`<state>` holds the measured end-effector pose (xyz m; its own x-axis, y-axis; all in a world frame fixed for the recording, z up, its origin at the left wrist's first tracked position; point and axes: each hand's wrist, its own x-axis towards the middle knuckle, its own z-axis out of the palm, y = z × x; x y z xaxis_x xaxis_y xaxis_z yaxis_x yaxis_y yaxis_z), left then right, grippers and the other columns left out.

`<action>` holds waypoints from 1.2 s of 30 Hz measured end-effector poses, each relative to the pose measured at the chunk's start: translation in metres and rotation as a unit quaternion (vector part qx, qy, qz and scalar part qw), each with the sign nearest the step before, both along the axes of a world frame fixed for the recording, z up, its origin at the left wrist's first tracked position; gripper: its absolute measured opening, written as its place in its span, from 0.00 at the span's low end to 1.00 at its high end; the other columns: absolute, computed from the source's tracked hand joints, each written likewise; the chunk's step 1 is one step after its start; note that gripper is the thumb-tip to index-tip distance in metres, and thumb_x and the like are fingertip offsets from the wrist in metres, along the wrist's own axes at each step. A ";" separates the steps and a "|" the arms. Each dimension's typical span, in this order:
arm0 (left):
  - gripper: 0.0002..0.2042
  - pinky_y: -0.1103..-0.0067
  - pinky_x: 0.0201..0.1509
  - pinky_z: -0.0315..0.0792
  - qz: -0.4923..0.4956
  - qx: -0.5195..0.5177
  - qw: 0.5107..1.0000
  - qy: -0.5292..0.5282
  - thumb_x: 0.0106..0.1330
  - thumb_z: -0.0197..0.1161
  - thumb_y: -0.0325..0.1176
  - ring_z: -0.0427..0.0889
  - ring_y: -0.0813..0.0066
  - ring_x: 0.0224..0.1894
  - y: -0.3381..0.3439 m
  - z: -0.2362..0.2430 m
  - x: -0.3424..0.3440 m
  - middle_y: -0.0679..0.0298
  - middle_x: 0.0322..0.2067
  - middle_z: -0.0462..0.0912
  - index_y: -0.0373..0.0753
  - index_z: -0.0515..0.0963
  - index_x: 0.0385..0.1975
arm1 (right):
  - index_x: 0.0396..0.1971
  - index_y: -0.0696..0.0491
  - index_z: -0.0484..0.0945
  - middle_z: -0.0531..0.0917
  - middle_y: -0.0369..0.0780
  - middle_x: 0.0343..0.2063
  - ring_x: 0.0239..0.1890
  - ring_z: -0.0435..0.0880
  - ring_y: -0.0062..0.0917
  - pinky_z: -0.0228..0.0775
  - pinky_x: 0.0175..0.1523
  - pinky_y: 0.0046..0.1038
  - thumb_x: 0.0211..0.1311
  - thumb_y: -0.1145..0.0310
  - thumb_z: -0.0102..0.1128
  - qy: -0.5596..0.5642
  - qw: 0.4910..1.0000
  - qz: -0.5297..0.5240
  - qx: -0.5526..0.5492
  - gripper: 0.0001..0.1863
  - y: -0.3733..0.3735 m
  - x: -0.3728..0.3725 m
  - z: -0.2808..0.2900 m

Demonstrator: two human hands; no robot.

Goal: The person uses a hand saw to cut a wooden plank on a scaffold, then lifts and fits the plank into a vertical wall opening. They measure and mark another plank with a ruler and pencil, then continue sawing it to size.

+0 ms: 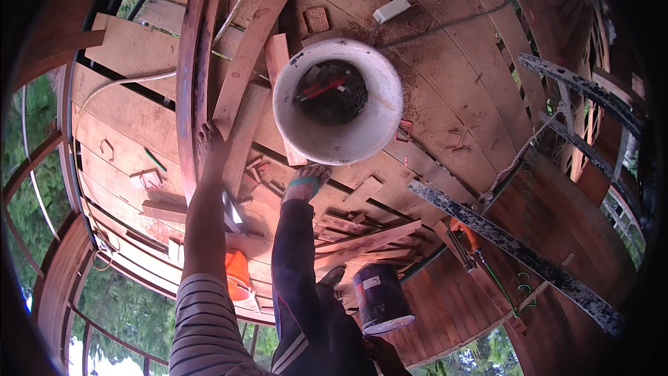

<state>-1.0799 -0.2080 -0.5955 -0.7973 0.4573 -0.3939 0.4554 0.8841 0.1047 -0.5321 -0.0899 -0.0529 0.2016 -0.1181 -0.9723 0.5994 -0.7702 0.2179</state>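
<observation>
My left arm, in a striped sleeve, stretches forward, and my left hand [209, 141] is closed over the edge of a long reddish wooden beam [197, 63]. A second wooden plank [243, 63] slants away beside the hand. Dark and partly cut off at the lower edge, what looks like my right hand [383, 354] is near a dark bucket [379, 296]; its fingers do not show clearly. My sandalled foot [306, 182] rests on the plank floor, just short of a large white bucket [383, 115] with a red-handled tool and dark items inside.
Wood offcuts [369, 237] and sawdust litter the board floor, which has gaps. A white power strip [391, 10] and a pale cable [125, 81] lie ahead. An orange bucket [238, 275] stands near my left arm. Paint-spattered rails [515, 257], a rope [518, 160] and an orange tool [465, 233] are right.
</observation>
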 end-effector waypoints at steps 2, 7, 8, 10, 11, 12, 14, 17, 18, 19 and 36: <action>0.29 0.55 0.52 0.76 -0.036 0.101 0.994 0.002 0.59 0.68 0.34 0.80 0.47 0.48 -0.018 0.013 -0.004 0.44 0.44 0.78 0.29 0.69 0.58 | 0.64 0.55 0.75 0.84 0.37 0.54 0.53 0.83 0.21 0.78 0.50 0.24 0.76 0.63 0.58 0.023 1.000 -0.010 -0.003 0.21 0.011 -0.011 0.004; 0.12 0.73 0.34 0.80 0.271 0.275 0.787 -0.481 0.63 0.69 0.36 0.86 0.70 0.32 -0.023 0.106 -0.037 0.63 0.30 0.86 0.34 0.83 0.38 | 0.62 0.58 0.75 0.86 0.40 0.49 0.49 0.85 0.25 0.80 0.52 0.28 0.77 0.68 0.57 0.078 0.994 -0.031 0.065 0.19 0.011 0.004 0.019; 0.12 0.75 0.35 0.81 0.232 0.307 0.749 -0.539 0.65 0.70 0.38 0.86 0.74 0.33 0.025 0.176 -0.026 0.65 0.31 0.86 0.35 0.83 0.38 | 0.63 0.59 0.73 0.86 0.43 0.50 0.50 0.86 0.29 0.80 0.55 0.31 0.76 0.68 0.56 0.076 0.992 -0.049 0.085 0.20 0.000 0.022 0.017; 0.15 0.75 0.37 0.82 0.162 0.310 0.820 -0.453 0.66 0.72 0.40 0.86 0.75 0.31 -0.001 0.226 -0.029 0.66 0.31 0.86 0.33 0.83 0.38 | 0.64 0.60 0.72 0.86 0.46 0.51 0.51 0.87 0.33 0.80 0.58 0.35 0.76 0.68 0.56 0.125 0.987 -0.052 0.091 0.21 0.004 0.036 0.012; 0.15 0.75 0.38 0.81 0.192 0.287 0.798 -0.495 0.66 0.73 0.40 0.85 0.77 0.32 -0.004 0.252 -0.027 0.66 0.32 0.86 0.33 0.83 0.39 | 0.64 0.60 0.72 0.86 0.46 0.50 0.51 0.87 0.32 0.81 0.58 0.35 0.77 0.68 0.55 0.146 0.982 -0.049 0.105 0.21 0.003 0.037 0.013; 0.16 0.76 0.40 0.81 0.200 0.252 0.770 -0.551 0.65 0.74 0.41 0.85 0.79 0.33 0.030 0.290 -0.024 0.67 0.33 0.87 0.33 0.84 0.40 | 0.64 0.60 0.72 0.86 0.46 0.50 0.51 0.87 0.32 0.81 0.57 0.36 0.77 0.67 0.55 0.154 0.977 -0.068 0.131 0.21 -0.010 0.033 0.020; 0.18 0.78 0.42 0.78 0.208 0.251 0.765 -0.555 0.63 0.76 0.42 0.82 0.81 0.35 0.000 0.331 -0.008 0.68 0.34 0.87 0.33 0.84 0.42 | 0.63 0.59 0.74 0.86 0.44 0.48 0.49 0.88 0.29 0.80 0.57 0.31 0.77 0.64 0.57 0.183 0.970 -0.043 0.154 0.21 -0.004 0.041 0.025; 0.18 0.78 0.43 0.75 0.174 0.292 0.796 -0.500 0.63 0.76 0.41 0.81 0.82 0.38 -0.018 0.394 0.028 0.68 0.35 0.87 0.34 0.86 0.45 | 0.63 0.58 0.75 0.87 0.44 0.47 0.48 0.88 0.28 0.81 0.57 0.31 0.77 0.62 0.57 0.226 0.952 -0.053 0.199 0.21 0.002 0.037 0.057; 0.18 0.78 0.43 0.75 0.166 0.301 0.793 -0.502 0.63 0.76 0.41 0.81 0.82 0.38 -0.018 0.415 0.038 0.68 0.35 0.87 0.33 0.86 0.45 | 0.62 0.58 0.75 0.87 0.44 0.47 0.49 0.88 0.29 0.81 0.57 0.32 0.78 0.62 0.57 0.246 0.945 -0.053 0.208 0.21 0.010 0.039 0.070; 0.18 0.78 0.43 0.75 0.161 0.304 0.791 -0.505 0.63 0.76 0.41 0.81 0.82 0.38 -0.021 0.444 0.054 0.68 0.36 0.87 0.33 0.86 0.45 | 0.62 0.58 0.74 0.87 0.45 0.48 0.49 0.89 0.30 0.82 0.56 0.33 0.77 0.63 0.56 0.238 0.943 -0.100 0.211 0.21 0.003 0.052 0.063; 0.12 0.73 0.37 0.78 -0.099 0.443 0.865 -0.214 0.70 0.69 0.31 0.87 0.70 0.32 -0.033 0.837 0.392 0.55 0.31 0.88 0.30 0.83 0.46 | 0.57 0.59 0.80 0.88 0.46 0.47 0.44 0.89 0.34 0.81 0.49 0.35 0.70 0.67 0.63 0.256 0.790 0.319 0.456 0.19 -0.104 0.306 0.157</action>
<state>-0.6880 -0.2406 0.2412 -0.5363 0.8420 -0.0583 0.3407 0.2791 0.8978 -0.2265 -0.1943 0.1044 -0.5114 0.6461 -0.5666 0.7583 0.0290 -0.6513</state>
